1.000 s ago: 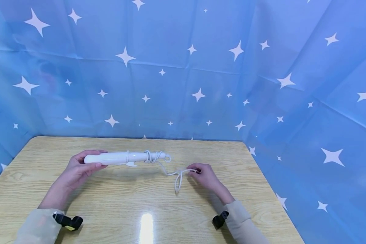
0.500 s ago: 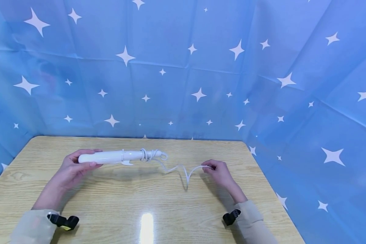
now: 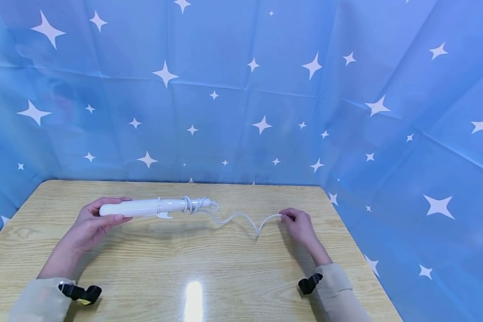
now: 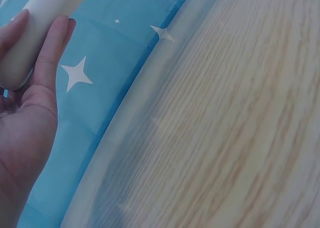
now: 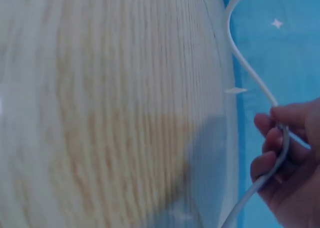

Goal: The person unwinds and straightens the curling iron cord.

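As left (image 3: 91, 228) grips wand (image 3: 142, 208), right (image 3: 301, 227) pinches cord (image 5: 255, 77)

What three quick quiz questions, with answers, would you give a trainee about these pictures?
1. Which hand holds the white wand?
2. True or false: the white cord is completely unwound from the wand.
3. Multiple choice: the right hand pinches A) the wand, B) the cord, C) nothing.

Key:
1. The left hand.
2. False; some cord is coiled around the wand's narrow end.
3. B.
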The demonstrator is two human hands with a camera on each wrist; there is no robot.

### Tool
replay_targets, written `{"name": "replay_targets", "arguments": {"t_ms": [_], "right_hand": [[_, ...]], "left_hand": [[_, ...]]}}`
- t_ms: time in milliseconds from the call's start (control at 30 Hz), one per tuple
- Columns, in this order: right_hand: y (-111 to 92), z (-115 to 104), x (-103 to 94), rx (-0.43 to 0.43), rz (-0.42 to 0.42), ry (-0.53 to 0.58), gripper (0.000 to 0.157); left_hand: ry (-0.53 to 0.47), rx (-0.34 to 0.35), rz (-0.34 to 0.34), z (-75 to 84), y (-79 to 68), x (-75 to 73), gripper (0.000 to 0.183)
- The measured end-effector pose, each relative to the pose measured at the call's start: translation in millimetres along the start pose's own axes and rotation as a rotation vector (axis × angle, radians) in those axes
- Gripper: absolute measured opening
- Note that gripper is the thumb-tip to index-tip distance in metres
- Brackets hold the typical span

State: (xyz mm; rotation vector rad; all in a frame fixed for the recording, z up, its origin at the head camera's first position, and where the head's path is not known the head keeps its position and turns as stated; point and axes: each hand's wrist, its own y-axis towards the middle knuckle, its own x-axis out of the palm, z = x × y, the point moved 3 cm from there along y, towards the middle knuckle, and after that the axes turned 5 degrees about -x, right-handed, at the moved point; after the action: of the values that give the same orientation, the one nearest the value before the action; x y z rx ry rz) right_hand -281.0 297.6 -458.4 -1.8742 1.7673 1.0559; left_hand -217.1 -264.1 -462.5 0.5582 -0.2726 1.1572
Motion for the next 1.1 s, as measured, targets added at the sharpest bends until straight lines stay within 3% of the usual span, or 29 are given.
{"name": "replay_targets", "arguments": {"t_ms": [267, 467, 700, 933, 1100], "right_hand": [[2.0, 13.2, -1.8, 0.121, 0.038, -0.050, 0.019], [0.3, 15.9, -0.6, 0.152, 0.029, -0.035, 0.019], [0.9, 7.4, 0.7, 0.090, 0.042, -0.064, 0.024], [1.2, -23.9, 9.9, -0.060, 0.071, 0.016, 0.022], [-5.1, -53.0, 26.1, -0.141, -0.028, 0.110, 0.023]], "left_hand": [[-0.056, 0.019, -0.053, 1.5, -1.0, -1.7, 0.057], [-0.016, 0.009, -0.007, 0.1, -0.8, -2.0, 0.056], [-0.051, 0.018, -0.051, 0.6, 0.7, -0.6, 0.056], [0.009, 0.012, -0.005, -0.7, 1.5, 0.8, 0.055], [0.015, 0.000, 0.016, -1.5, 3.0, 2.7, 0.054]]}}
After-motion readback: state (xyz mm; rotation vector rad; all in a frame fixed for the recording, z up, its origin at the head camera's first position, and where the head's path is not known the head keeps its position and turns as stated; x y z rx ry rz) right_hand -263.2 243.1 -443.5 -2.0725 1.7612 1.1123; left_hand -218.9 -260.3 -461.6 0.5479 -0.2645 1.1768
